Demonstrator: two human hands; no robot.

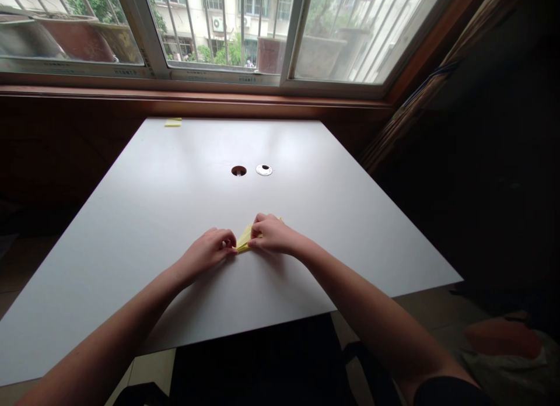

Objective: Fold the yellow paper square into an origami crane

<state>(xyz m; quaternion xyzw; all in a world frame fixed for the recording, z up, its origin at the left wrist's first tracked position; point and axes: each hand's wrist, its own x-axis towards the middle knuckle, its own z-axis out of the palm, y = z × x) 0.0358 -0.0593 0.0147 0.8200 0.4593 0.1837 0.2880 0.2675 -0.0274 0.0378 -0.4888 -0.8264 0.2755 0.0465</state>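
A folded piece of yellow paper [245, 238] lies on the white table between my two hands. My left hand [215, 244] pinches its left corner, with thumb and fingers pressed together. From the right, my right hand [272, 234] is closed on the paper's edge and covers much of its right part. A small yellow tip shows past the right knuckles. The folds under my fingers are hidden.
The white table [301, 184] has a round hole [238, 171] with a metal cap [264, 170] beside it. Another yellow paper [173, 122] lies at the far left edge. Beyond the table stands a barred window [223, 32]; a curtain [420, 91] hangs at right.
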